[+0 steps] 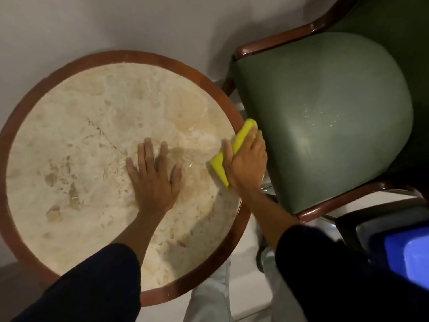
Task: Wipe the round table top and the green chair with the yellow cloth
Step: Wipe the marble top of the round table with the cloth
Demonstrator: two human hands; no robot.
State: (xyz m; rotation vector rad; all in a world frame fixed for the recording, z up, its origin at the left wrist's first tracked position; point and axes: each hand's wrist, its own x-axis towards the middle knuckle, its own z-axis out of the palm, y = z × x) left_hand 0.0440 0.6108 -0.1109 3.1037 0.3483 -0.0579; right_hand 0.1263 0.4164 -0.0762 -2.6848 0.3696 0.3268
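Observation:
The round table (pixel 69 126) has a cream marble top inside a brown wooden rim. My left hand (pixel 154 177) lies flat on the marble near the middle, fingers spread, holding nothing. My right hand (pixel 248 159) presses the folded yellow cloth (pixel 241 138) onto the table's right edge, over the wooden rim. The cloth sticks out beyond my fingers at the top and by my thumb. Right beside it stands the green chair (pixel 325 117), with a padded seat and dark wooden arms. Small pale specks dot the seat.
A pale wall runs behind the table and chair. A dark object with a bright blue panel (pixel 406 256) sits at the lower right, beside the chair's front. My light trousers and a pale floor show below the table's near edge.

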